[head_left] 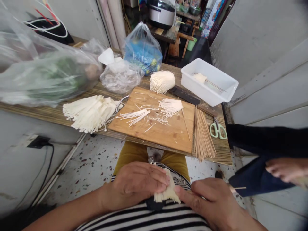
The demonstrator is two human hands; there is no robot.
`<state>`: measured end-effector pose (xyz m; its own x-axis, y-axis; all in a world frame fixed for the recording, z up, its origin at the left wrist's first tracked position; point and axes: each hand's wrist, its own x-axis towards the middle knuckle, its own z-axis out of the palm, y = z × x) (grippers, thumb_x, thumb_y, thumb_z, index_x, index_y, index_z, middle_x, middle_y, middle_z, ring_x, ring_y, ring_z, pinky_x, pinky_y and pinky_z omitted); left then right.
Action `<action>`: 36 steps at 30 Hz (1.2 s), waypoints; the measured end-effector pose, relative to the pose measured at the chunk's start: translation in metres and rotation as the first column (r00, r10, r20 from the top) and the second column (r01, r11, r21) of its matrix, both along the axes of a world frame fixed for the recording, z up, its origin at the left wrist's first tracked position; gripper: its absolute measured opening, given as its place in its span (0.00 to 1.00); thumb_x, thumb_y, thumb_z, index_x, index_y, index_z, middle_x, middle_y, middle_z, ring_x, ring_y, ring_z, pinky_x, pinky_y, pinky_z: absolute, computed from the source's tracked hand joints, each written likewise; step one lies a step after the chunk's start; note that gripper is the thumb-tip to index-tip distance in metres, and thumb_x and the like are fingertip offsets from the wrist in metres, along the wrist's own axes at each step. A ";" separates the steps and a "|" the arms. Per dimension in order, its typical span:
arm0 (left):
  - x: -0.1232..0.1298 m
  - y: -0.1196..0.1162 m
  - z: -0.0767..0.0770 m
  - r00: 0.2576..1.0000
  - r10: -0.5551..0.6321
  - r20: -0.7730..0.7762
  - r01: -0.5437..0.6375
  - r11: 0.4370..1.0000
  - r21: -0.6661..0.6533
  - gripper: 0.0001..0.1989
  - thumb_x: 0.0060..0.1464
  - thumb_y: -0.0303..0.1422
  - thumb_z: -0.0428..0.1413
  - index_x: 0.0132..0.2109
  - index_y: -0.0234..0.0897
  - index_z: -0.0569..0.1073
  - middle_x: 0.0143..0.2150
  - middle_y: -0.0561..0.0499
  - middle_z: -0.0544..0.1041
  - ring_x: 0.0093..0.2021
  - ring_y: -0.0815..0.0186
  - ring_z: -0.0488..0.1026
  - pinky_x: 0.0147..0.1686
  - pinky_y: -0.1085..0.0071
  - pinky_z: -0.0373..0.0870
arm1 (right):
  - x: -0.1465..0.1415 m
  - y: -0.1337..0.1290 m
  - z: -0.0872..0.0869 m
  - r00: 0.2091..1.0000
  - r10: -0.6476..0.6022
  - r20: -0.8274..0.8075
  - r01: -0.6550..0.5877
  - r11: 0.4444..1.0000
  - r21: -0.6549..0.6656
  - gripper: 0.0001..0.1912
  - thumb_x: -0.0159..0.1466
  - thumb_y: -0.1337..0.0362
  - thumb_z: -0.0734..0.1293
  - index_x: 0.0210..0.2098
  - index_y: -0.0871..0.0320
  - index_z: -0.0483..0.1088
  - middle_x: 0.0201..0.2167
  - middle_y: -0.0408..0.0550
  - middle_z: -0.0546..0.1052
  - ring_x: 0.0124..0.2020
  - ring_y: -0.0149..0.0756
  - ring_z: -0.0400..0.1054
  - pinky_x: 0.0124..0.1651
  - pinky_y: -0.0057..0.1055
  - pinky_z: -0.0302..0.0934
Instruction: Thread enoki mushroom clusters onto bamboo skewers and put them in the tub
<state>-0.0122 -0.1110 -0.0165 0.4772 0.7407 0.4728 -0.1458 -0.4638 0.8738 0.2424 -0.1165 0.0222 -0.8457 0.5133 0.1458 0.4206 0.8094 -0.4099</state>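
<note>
Close to my striped top, my left hand [141, 179] is closed over a flat bunch of enoki mushrooms [168, 192]. My right hand [211, 199] meets the bunch's right side with its fingertips. It is closed around a bamboo skewer [240, 188], whose end sticks out behind the hand; the skewer's other end is hidden. Ahead, a wooden cutting board [154, 134] carries two small enoki bunches [170, 106] and loose strands, with one skewer [186, 124] lying on it. A large enoki pile [91, 112] lies left of the board, and a thick enoki clump [162, 81] sits behind it.
Right of the board lie many bamboo skewers [203, 134], green-handled scissors [218, 130] and a dark cleaver [185, 95]. A white plastic tub [209, 81] holds a skewered piece. Plastic bags [48, 73] crowd the left. Another person's hand [284, 169] shows at the right.
</note>
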 end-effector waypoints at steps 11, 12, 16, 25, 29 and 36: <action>0.016 0.019 0.006 0.964 0.188 -0.187 -0.265 0.701 -0.663 0.07 0.43 0.31 0.64 0.34 0.36 0.81 0.28 0.50 0.82 0.25 0.67 0.77 0.24 0.76 0.72 | -0.012 0.021 -0.014 0.912 -0.344 -0.223 0.198 0.846 -0.495 0.15 0.68 0.67 0.58 0.50 0.54 0.72 0.28 0.45 0.73 0.30 0.30 0.67 0.33 0.24 0.60; 0.017 0.022 0.008 0.968 0.183 -0.174 -0.252 0.657 -0.710 0.10 0.43 0.32 0.64 0.36 0.36 0.81 0.30 0.50 0.82 0.26 0.67 0.77 0.25 0.76 0.72 | -0.013 0.025 -0.015 0.892 -0.387 -0.234 0.205 0.808 -0.553 0.14 0.68 0.65 0.59 0.49 0.54 0.73 0.30 0.45 0.74 0.32 0.31 0.67 0.36 0.25 0.61; 0.016 0.031 0.016 0.978 0.164 -0.127 -0.202 0.607 -0.768 0.15 0.46 0.35 0.63 0.43 0.38 0.80 0.37 0.49 0.82 0.33 0.65 0.77 0.32 0.73 0.72 | -0.014 0.037 -0.019 0.821 -0.538 -0.193 0.206 0.593 -0.778 0.16 0.66 0.57 0.62 0.47 0.58 0.74 0.25 0.43 0.70 0.24 0.27 0.59 0.27 0.23 0.57; 0.018 0.036 0.012 0.957 0.249 -0.148 -0.276 0.633 -0.723 0.14 0.46 0.40 0.63 0.38 0.36 0.80 0.34 0.49 0.82 0.31 0.67 0.74 0.32 0.72 0.69 | -0.018 0.040 -0.028 0.757 -0.629 -0.175 0.132 0.410 -0.903 0.20 0.62 0.52 0.65 0.44 0.62 0.75 0.20 0.39 0.60 0.21 0.23 0.49 0.21 0.22 0.44; 0.021 0.041 0.011 0.975 0.182 -0.127 -0.215 0.633 -0.743 0.16 0.42 0.38 0.65 0.39 0.36 0.80 0.32 0.50 0.81 0.29 0.68 0.72 0.30 0.74 0.67 | -0.021 0.040 -0.025 0.782 -0.590 -0.202 0.124 0.464 -0.877 0.19 0.63 0.52 0.65 0.41 0.62 0.76 0.19 0.38 0.60 0.21 0.24 0.50 0.22 0.22 0.47; 0.022 0.046 0.018 0.987 0.099 -0.127 -0.161 0.661 -0.733 0.15 0.47 0.42 0.61 0.32 0.32 0.80 0.22 0.55 0.73 0.22 0.73 0.63 0.23 0.76 0.59 | -0.014 0.042 -0.017 0.825 -0.513 -0.236 0.260 0.716 -0.648 0.18 0.65 0.56 0.63 0.46 0.60 0.74 0.27 0.45 0.72 0.28 0.30 0.65 0.33 0.26 0.62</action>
<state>0.0095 -0.0651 0.0012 0.3572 0.8885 -0.2881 -0.0592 0.3293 0.9424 0.2284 -0.0749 0.0055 -0.4912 0.8706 -0.0271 0.3521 0.1700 -0.9204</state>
